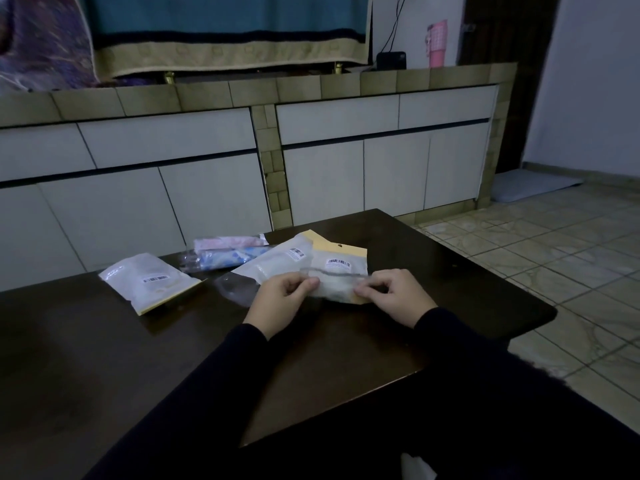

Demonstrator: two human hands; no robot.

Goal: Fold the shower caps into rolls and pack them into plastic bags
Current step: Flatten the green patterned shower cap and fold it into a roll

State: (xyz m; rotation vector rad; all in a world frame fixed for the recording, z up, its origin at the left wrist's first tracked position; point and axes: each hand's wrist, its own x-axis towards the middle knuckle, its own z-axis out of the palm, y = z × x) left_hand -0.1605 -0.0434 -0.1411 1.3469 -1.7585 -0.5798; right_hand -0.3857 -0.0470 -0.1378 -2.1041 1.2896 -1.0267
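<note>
Left hand (282, 296), right hand (391, 295) pinch clear shower cap (334, 282) above table (104, 341).

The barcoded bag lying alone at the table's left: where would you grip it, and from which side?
Pinch the barcoded bag by its yellow header edge, coming from the near side. That end points toward the person, looks stiffer than the clear film, and nothing lies against it.

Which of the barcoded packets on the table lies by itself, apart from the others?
The leftmost packet, lying alone; the other two barcoded packets overlap near the hands.
</note>
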